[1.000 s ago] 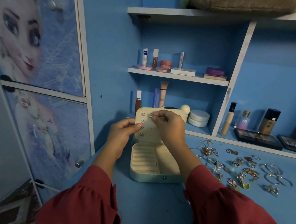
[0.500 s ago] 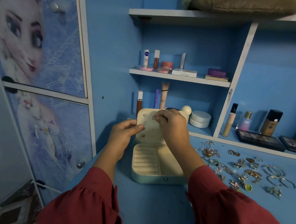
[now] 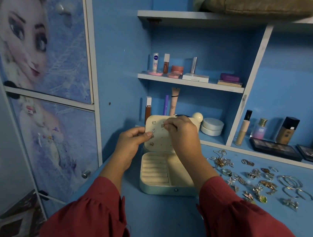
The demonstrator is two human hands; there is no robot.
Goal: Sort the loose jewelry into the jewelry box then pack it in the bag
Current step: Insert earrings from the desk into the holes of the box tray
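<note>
A pale cream jewelry box (image 3: 165, 189) stands open on the blue table, its lid (image 3: 166, 140) raised upright. Several small stud earrings sit in the lid's holes on its left side. My left hand (image 3: 131, 140) grips the lid's left edge, thumb on its face. My right hand (image 3: 183, 132) pinches a small silver earring (image 3: 162, 125) against the upper part of the lid. The box's ring rolls and side compartment hold nothing. Loose jewelry (image 3: 251, 178) lies spread on the table to the right. No bag is in view.
Silver bangles (image 3: 289, 183) lie at the far right of the pile. Cosmetic bottles (image 3: 287, 130) and palettes (image 3: 275, 148) line the back ledge; white jars (image 3: 211, 126) stand behind the box. Shelves hold more makeup. A cupboard door (image 3: 41, 67) with a cartoon picture is at left.
My right hand has shifted slightly on the lid while pinching the earring; my left hand keeps holding the lid edge. The view has drifted a little.
</note>
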